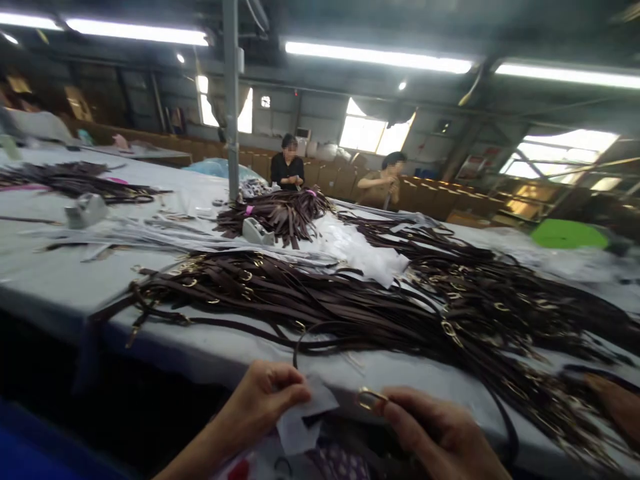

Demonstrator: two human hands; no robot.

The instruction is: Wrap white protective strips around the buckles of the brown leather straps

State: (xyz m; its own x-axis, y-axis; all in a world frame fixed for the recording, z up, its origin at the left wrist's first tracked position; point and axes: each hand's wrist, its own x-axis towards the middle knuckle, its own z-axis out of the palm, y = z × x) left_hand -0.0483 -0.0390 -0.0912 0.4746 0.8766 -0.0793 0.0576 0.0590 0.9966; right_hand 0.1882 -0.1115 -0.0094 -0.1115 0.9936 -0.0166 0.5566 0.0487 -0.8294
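- Dark brown straps (310, 300), thin, with gold-coloured rings and buckles, heaped in long bundles across the middle and right of the bench (55, 280).
- Bench: long, covered in pale grey-white sheeting, running from the near edge to the far end of the hall.
- Left hand (265, 397): at the near edge, grip closed on a small white slip (305, 417) of paper or cloth; the material cannot be told through the blur.
- Right hand (440, 433): just right of the slip, fingertips pinched on a gold ring (370, 399) at the end of one dark strap, which loops up onto the bench and back toward the heap.
- Another person's hand (617, 403): at the right edge, resting among the straps, well apart from the two above.
- Second heap of straps (280, 213): further back, beside a grey post (231, 100).
- White tape dispenser (257, 232): in front of that heap; another (86, 210) at left.
- Third pile of straps (75, 179): far left.
- White sheets (365, 257): loose, between the heaps.
- Two people (287, 167) at the far end.
- Green object (567, 235): right background.
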